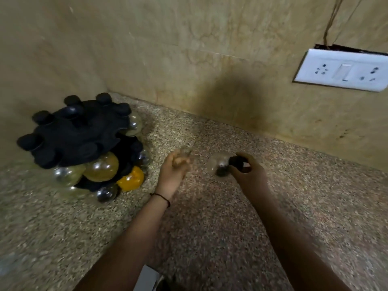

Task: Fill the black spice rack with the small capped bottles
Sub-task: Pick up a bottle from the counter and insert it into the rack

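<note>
Rack [81, 133] sits in the corner of the speckled surface [210, 238], already loaded w/ round bottles: black caps poking out the top tier, clear, amber and one orange-filled bottle [131, 179] around the lower tier.

Right hand [248, 172], well to the right of the rack, has its grip wrapped round the black cap end of a small clear bottle [220, 165]; bottle lies roughly sideways, body pointing back toward the rack, something dark inside. Can't tell if it touches the surface or hangs just above.

Left hand [175, 170] is between the rack and that bottle, fingers curled. Heavy blur here; a faint glassy shape shows at the fingertips, so can't tell whether the grip is clenched on a 2nd bottle or on nothing.

Risks, my read:
- Cap-only hold: cap could twist loose, body drops, contents spill.
- Round glass body; if let go on the surface it rolls.
- Rack looks nearly full, so free slots are hard to spot from here. Pushing into a tight gap could knock a neighbour out, esp. the lower-tier ones that bulge outward.
- Rack is tucked against two walls [189, 49]; far-side slots are hard to reach w/o turning it.

Other stuff: white switch/socket plate [342, 70] on the wall far right of the rack, well clear. Surface between hands and rack is open.
</note>
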